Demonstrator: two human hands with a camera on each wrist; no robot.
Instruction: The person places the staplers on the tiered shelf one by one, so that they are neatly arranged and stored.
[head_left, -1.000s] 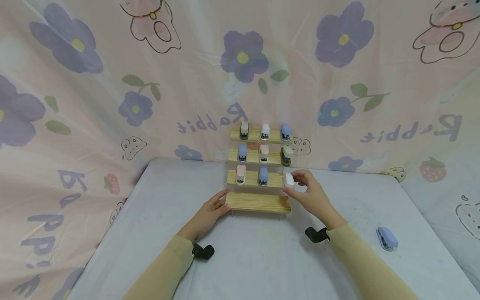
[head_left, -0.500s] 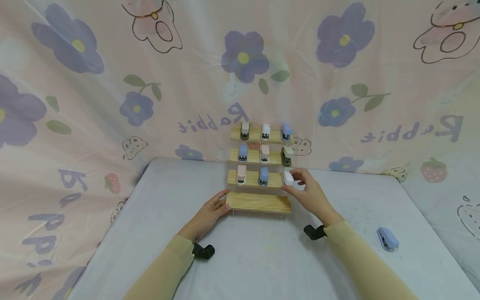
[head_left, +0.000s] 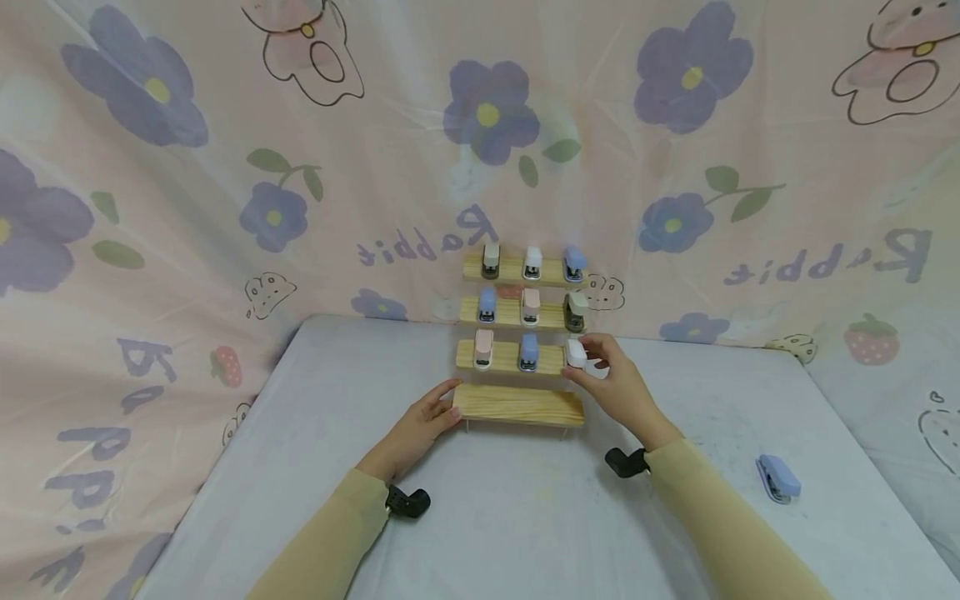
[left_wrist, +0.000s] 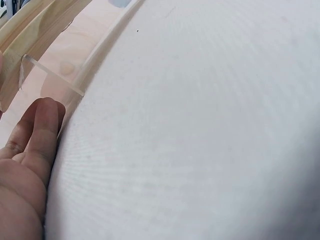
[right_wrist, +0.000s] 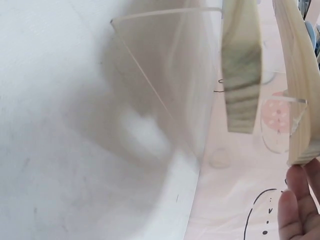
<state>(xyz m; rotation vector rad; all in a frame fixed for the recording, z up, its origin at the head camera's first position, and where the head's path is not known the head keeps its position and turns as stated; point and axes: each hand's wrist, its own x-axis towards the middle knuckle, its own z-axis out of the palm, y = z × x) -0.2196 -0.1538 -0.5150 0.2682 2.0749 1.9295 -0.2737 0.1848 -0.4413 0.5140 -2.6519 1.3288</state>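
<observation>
My right hand [head_left: 624, 390] pinches a small white stapler [head_left: 576, 354] between thumb and fingers at the right end of the rack's second-lowest shelf. A pink stapler [head_left: 483, 348] and a blue stapler [head_left: 528, 352] stand on that same shelf. My left hand [head_left: 415, 427] holds the left end of the lowest wooden shelf [head_left: 517, 405], thumb at its front corner. In the right wrist view, fingers [right_wrist: 298, 200] touch a shelf's underside at its end; the stapler is hidden there. Curled fingers [left_wrist: 42, 130] show beside the shelf in the left wrist view.
Further staplers stand on the upper two shelves, including a pink one [head_left: 530, 306] and a grey-green one [head_left: 576, 310]. A blue stapler [head_left: 778, 478] lies on the white-covered table [head_left: 517, 533] at right. A patterned curtain [head_left: 405, 167] hangs behind.
The right hand has shifted slightly left with the white stapler, bringing it further onto the shelf. My left hand stays in place.
</observation>
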